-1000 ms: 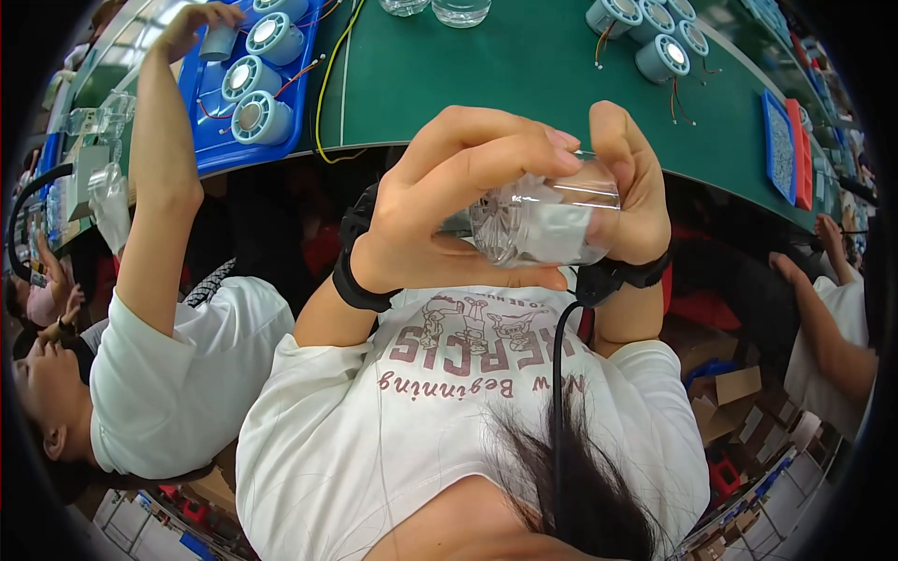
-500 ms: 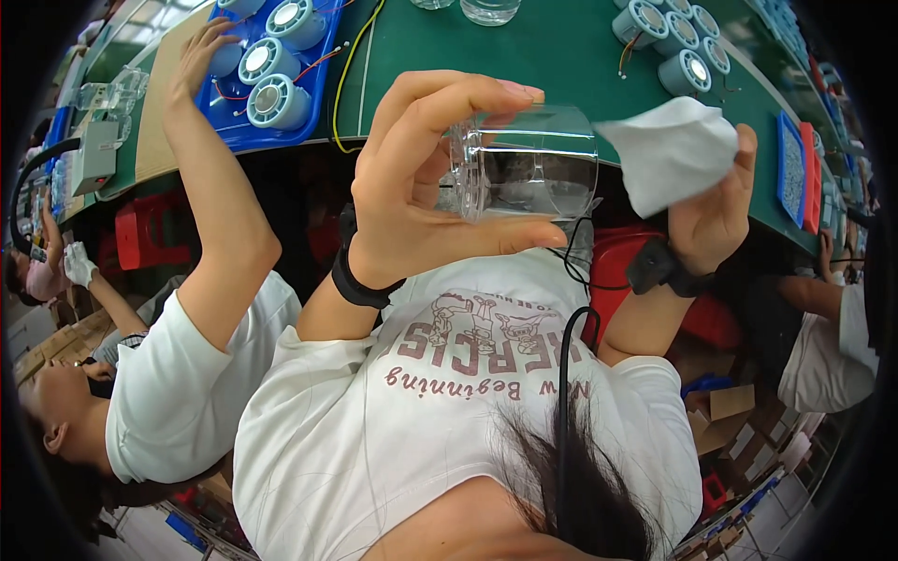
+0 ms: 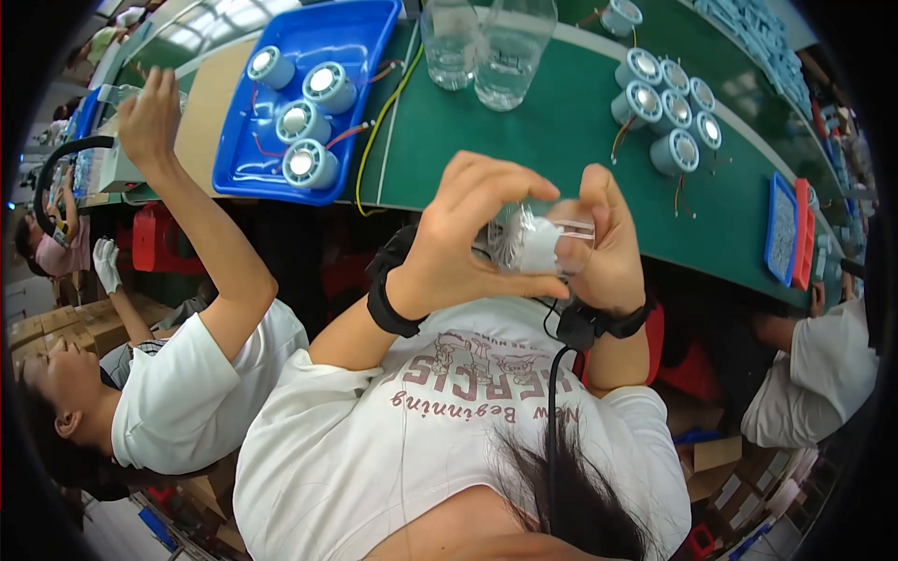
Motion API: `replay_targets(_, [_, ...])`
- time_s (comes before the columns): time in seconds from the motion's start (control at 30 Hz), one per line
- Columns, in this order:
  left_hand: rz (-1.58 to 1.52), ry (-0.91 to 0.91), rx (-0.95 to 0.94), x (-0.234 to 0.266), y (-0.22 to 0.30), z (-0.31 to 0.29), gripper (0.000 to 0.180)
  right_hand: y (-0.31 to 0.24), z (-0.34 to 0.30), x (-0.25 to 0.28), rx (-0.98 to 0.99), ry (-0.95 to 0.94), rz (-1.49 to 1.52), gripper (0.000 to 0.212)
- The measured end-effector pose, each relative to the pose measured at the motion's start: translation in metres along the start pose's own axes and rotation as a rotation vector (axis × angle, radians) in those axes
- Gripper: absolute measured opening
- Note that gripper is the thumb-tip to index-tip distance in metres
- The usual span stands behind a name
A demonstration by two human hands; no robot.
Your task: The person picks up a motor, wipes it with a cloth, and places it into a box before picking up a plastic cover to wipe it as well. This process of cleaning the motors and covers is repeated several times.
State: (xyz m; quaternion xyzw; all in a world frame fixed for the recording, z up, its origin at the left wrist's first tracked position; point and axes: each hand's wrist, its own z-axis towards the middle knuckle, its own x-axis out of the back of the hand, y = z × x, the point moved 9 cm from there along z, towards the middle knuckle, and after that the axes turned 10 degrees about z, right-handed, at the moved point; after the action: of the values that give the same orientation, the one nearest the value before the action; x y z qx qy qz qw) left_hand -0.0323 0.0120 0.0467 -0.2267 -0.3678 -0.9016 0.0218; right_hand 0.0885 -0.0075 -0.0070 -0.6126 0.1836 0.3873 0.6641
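Note:
My left hand (image 3: 454,238) is wrapped round a clear plastic cup (image 3: 502,241), which lies on its side above the table's near edge, its mouth toward the right. Inside the cup a white cloth (image 3: 531,241) is bunched up against the closed end. My right hand (image 3: 613,245) reaches into the mouth with bent fingers on the cloth; the fingertips are partly hidden by the cloth and the cup's glare. Two more clear cups (image 3: 510,61) stand on the green table beyond my hands.
A blue tray (image 3: 369,42) with several light-blue motors (image 3: 327,87) lies at the left, beside a yellow cable (image 3: 385,122). More motors (image 3: 675,150) with wires stand at the right. A co-worker's arm (image 3: 206,220) extends at the left. Blue and red bins (image 3: 802,234) sit far right.
My right hand has moved left and pushed the white cloth into the cup. The cup has shifted lower in view. The co-worker's hand has left the blue tray and moved left.

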Motion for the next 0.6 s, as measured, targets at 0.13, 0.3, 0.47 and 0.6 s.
replay_targets(0.13, [-0.048,-0.020,-0.003,0.009,0.002,0.010,0.067,-0.018,0.011,0.003,-0.058,-0.008,0.105,0.034])
replay_targets(0.3, [-0.305,0.222,0.354,0.078,-0.059,0.028,0.077,-0.113,0.026,0.037,0.109,0.151,-0.105,0.019])
replay_targets(0.47, [-0.035,0.263,0.507,0.133,-0.106,0.073,0.082,-0.236,0.043,0.081,0.210,0.351,-0.609,0.010])
replay_targets(0.6, [0.586,-0.078,0.541,0.151,-0.185,0.106,0.081,-0.299,0.096,0.147,0.051,0.316,-1.039,0.014])
